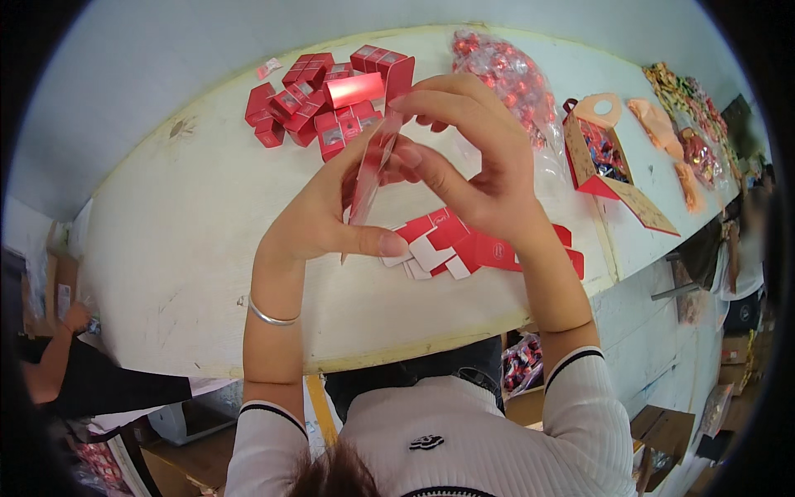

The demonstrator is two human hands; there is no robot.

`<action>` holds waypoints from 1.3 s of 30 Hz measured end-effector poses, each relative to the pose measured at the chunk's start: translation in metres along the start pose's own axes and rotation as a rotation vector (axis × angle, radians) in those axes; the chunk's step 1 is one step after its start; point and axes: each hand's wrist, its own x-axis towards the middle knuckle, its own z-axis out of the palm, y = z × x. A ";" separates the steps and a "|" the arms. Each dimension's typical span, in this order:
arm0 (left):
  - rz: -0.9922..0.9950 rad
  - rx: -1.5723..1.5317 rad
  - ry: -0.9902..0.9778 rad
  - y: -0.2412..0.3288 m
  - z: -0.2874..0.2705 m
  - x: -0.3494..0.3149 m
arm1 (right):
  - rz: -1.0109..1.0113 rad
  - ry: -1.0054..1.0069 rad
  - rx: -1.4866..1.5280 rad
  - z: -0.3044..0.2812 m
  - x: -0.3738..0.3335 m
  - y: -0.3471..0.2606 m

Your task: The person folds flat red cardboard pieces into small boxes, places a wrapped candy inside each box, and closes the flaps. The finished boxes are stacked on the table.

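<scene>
- Your left hand (308, 217) is wrapped around the red carton (372, 170), held edge-on above the table (166, 273); your right hand (484, 161) grips its far end between thumb and fingers.
- Pressing unevenly from both sides could crease the thin card.
- You can't tell from this angle how firm the right pinch is; if loose, the carton could twist or slip.
- Dropped, it could scatter the flat cartons (440, 242) lying nearer you.
- Reaching too far could topple the assembled boxes (335, 131), far left.
</scene>
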 end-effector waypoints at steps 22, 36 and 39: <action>0.301 0.892 0.537 -0.001 0.013 0.003 | 0.227 -0.058 0.153 0.010 -0.009 0.013; -0.171 -0.076 0.162 -0.018 -0.012 -0.002 | 0.177 -0.011 -0.108 0.027 -0.015 0.017; -0.129 0.033 0.152 -0.016 -0.005 0.002 | 0.108 -0.042 -0.269 0.025 -0.015 0.013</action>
